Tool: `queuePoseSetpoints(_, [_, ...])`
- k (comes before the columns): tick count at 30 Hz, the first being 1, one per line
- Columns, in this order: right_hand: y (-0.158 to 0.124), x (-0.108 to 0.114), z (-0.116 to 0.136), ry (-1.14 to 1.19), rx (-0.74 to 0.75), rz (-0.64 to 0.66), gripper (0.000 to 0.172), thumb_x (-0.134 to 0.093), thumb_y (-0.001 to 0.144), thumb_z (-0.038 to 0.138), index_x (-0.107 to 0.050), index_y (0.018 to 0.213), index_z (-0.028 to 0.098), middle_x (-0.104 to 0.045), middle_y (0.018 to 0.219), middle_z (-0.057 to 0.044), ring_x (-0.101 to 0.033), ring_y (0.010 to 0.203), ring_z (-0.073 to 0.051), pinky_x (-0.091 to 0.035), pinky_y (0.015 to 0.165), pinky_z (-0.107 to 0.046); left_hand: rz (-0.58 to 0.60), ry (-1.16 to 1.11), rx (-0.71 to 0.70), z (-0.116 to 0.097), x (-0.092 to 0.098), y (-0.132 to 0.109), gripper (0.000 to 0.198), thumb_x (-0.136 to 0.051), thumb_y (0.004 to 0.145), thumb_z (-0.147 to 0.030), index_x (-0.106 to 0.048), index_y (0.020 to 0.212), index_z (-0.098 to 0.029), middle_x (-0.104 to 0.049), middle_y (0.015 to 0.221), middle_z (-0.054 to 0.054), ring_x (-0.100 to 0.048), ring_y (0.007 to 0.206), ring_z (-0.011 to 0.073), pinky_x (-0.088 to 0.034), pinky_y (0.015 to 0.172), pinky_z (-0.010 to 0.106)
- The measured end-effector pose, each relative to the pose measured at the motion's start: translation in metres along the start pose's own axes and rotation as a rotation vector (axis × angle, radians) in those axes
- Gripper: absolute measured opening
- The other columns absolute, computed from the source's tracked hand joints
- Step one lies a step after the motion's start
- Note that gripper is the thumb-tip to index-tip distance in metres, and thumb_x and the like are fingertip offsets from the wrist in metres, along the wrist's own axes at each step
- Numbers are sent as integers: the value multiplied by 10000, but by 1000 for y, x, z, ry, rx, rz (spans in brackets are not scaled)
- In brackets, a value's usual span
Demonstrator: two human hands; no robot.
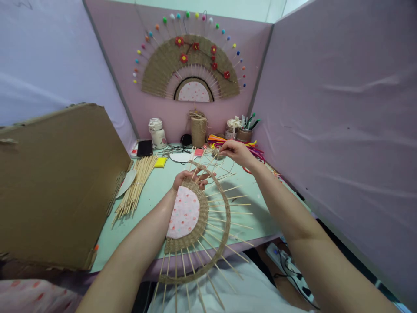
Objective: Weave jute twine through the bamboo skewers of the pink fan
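A half-round fan point(202, 208) of wooden sticks and woven brown twine stands tilted at the table's front edge, with a pink dotted cloth point(184, 213) at its centre. A narrower twine band point(227, 217) runs across the spread sticks farther out. My left hand point(189, 177) grips the fan by its upper end, fingers partly behind the sticks. Above it, my right hand point(237, 153) pinches thumb and fingers together near the upper stick tips, on what looks like a thin strand of twine. A small ball of twine point(216, 153) lies just behind these fingertips.
A bundle of sticks point(138, 182) lies left beside a cardboard sheet point(58, 187). At the back stand a jar point(157, 134), a twine roll point(198, 130) and a pen holder point(245, 134). A finished fan point(192, 65) hangs on the wall. A power strip point(289, 274) sits low right.
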State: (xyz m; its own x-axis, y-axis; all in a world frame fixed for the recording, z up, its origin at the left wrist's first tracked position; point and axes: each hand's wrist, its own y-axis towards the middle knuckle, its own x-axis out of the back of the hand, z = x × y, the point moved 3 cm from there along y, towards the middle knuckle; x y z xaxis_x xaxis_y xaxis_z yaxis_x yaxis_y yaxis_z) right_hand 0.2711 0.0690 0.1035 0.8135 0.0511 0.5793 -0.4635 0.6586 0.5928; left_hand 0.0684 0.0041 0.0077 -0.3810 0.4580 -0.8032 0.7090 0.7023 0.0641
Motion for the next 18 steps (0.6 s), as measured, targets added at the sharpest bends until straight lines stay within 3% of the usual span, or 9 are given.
queuePoseSetpoints(6, [20, -9, 2, 95, -115, 61, 224, -644, 715, 363, -640, 750, 142, -603, 689, -19, -487, 606, -112, -374, 586, -250, 5, -1, -2, -1, -1, -1, 463, -507, 647, -220, -612, 1096, -178, -546, 1269, 169, -586, 758, 195, -383, 662, 311])
queuePoseSetpoints(12, [41, -29, -14, 215, -251, 328, 305, -678, 641, 418, -623, 721, 130, -581, 657, -3, -460, 578, -91, -355, 565, -239, 19, -6, 7, -1, -3, 0, 452, -497, 663, -232, -615, 1094, -164, -567, 1234, 179, -606, 780, 212, -393, 675, 315])
queuePoseSetpoints(18, [63, -45, -8, 182, -196, 548, 300, -676, 650, 413, -653, 746, 130, -583, 653, 8, -476, 598, -88, -355, 568, -226, 7, 17, 17, -2, -6, -1, 549, -483, 656, -232, -559, 1191, -135, -578, 1210, 181, -621, 790, 219, -402, 686, 317])
